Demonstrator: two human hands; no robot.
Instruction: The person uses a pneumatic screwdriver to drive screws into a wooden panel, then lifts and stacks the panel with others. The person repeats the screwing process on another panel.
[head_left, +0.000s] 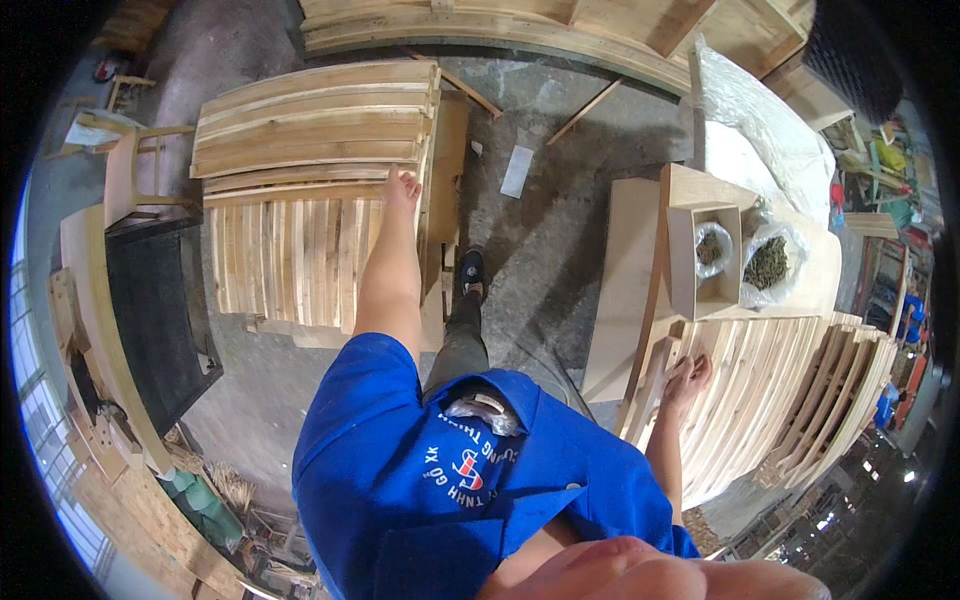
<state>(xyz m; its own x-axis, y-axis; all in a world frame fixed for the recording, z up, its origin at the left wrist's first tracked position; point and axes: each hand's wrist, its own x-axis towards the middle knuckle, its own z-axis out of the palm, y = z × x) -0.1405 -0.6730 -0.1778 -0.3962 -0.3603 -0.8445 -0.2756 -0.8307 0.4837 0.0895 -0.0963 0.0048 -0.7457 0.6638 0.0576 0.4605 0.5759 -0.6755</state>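
Evenly lifting the boards (310,128) by their ends seems the safest handling here. The left hand (404,188) is at the left stack's (290,260) right edge, fingers bent; the right hand (688,382) curls near the right stack's (755,390) left edge. Honestly can't tell if either grips wood.

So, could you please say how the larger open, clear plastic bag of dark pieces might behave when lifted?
The larger bag would probably sag and shift, as its plastic looks thin and crumpled. The heaped dark pieces could spill if it tips, since its mouth stands wide open.
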